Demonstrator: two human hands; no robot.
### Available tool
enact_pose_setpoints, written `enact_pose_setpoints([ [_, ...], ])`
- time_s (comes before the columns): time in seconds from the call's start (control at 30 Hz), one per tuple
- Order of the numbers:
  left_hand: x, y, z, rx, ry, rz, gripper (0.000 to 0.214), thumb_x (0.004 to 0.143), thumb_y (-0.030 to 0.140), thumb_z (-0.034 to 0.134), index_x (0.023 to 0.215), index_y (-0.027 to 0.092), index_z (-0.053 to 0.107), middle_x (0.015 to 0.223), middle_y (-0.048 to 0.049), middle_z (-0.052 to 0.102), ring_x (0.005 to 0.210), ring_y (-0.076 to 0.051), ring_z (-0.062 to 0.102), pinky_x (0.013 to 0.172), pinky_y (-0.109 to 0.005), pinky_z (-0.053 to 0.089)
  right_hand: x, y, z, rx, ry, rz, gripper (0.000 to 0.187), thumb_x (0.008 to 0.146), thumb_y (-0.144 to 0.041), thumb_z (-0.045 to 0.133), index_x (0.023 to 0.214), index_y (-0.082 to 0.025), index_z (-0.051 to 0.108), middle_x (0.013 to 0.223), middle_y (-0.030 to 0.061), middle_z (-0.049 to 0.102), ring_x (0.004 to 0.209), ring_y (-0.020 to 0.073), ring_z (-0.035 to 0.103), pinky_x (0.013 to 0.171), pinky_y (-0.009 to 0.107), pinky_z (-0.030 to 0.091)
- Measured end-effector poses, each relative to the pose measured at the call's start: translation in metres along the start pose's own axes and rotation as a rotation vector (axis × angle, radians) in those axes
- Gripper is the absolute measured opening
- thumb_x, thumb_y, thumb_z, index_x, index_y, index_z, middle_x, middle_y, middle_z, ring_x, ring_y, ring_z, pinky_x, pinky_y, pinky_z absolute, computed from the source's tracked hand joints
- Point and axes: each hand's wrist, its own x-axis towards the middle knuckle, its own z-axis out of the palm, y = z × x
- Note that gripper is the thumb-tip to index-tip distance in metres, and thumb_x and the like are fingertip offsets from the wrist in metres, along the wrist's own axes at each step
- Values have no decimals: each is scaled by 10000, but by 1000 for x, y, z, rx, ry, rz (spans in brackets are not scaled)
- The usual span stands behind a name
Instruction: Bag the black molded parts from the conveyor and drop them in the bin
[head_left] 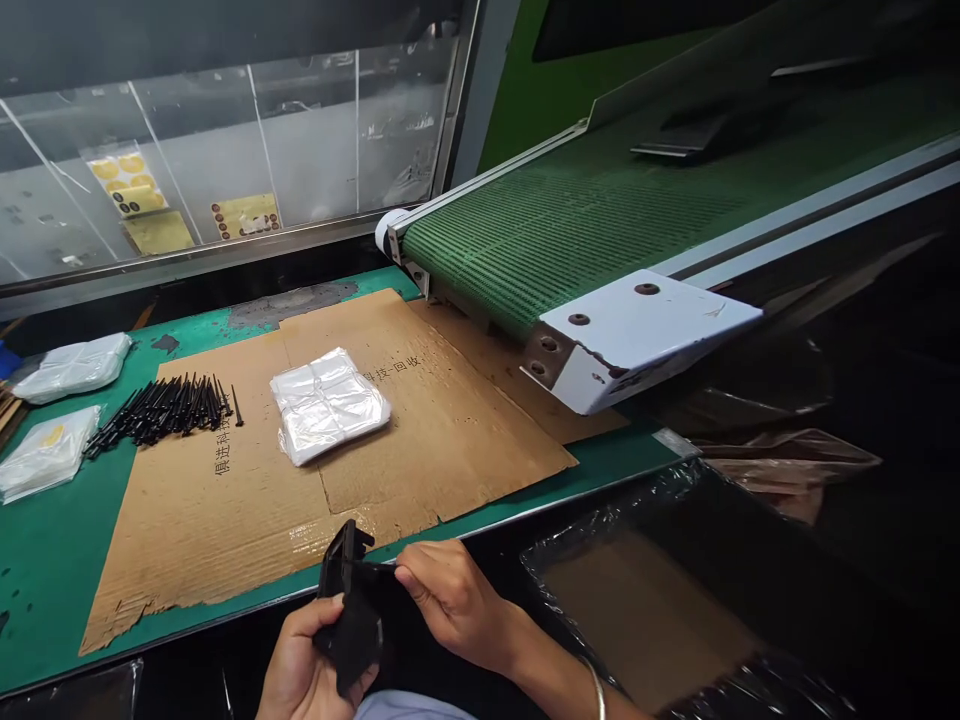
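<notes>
A black molded plastic part with a raised, hooked upper end rests in my left hand, whose thumb and fingers are closed around it near the table's front edge. My right hand is just to the right, fingers curled in a pinch. From its fingertips a thin black piece reaches to the upper side of the part; whether it is joined to the part I cannot tell. A heap of thin black plastic pins lies at the left of the cardboard sheet.
A tied stack of clear plastic bags lies on the cardboard; more bag stacks are at the left on the green tabletop. A green conveyor belt slopes down from the right, carrying a dark part. Below its end stands a plastic-lined box.
</notes>
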Motion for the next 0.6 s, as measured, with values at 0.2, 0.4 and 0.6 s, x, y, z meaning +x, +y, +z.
enact_pose_setpoints([
  [0.2, 10, -3, -11, 94, -290, -123, 99, 659, 89, 527, 576, 60, 572, 447, -34, 536, 395, -74, 465, 396, -173, 385, 4, -11, -8, 23, -105, -187, 459, 961, -248, 162, 598, -193, 436, 492, 0, 454, 450, 130, 375, 459, 280, 259],
  [0.4, 16, -7, -17, 89, -344, -133, 37, 604, 85, 552, 578, 60, 563, 452, -9, 463, 415, -54, 407, 401, -143, 343, 6, -12, -11, -104, -140, -260, 418, 924, -200, 259, 541, -199, 428, 452, -6, 443, 416, 129, 355, 426, 286, 205],
  [0.6, 14, -5, -18, 65, -346, -90, 88, 548, 95, 596, 507, 102, 519, 466, 28, 402, 428, -60, 398, 398, -156, 332, -10, -15, -16, -41, -265, -337, 437, 936, -242, 250, 539, -201, 429, 436, -13, 450, 400, 123, 351, 401, 273, 194],
])
